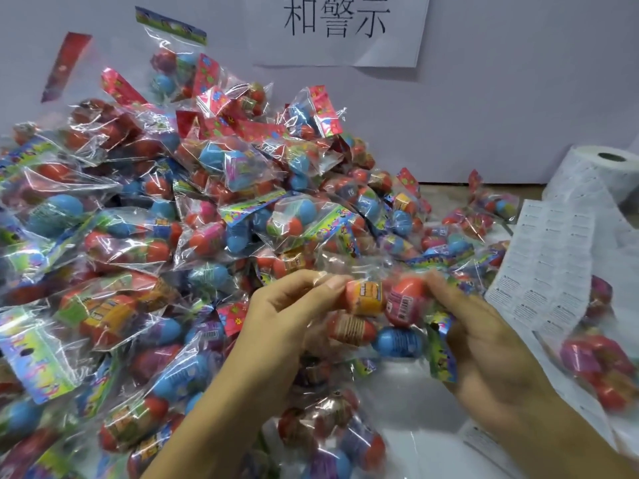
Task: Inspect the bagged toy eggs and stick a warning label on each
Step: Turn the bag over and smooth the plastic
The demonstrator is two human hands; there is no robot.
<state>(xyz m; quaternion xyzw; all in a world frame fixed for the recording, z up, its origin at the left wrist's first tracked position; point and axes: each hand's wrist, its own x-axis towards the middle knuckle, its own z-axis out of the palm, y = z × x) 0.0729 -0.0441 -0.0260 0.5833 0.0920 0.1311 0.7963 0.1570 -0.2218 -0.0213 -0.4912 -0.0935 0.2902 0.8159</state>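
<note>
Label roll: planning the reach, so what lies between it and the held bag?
Head view: the unrolled label strip and loose bagged eggs lie between label roll and held bag.

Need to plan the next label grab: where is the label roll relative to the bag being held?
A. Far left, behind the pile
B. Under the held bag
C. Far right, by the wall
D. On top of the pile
C: the label roll stands at the far right by the wall, its strip trailing down beside the held bag, which both hands grip.

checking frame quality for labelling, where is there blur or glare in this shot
Head view: the right hand and the clear plastic bag of toy eggs it holds with the left hand are motion-blurred; glare streaks the heaped clear bags; the white label roll looks sharper.
</note>
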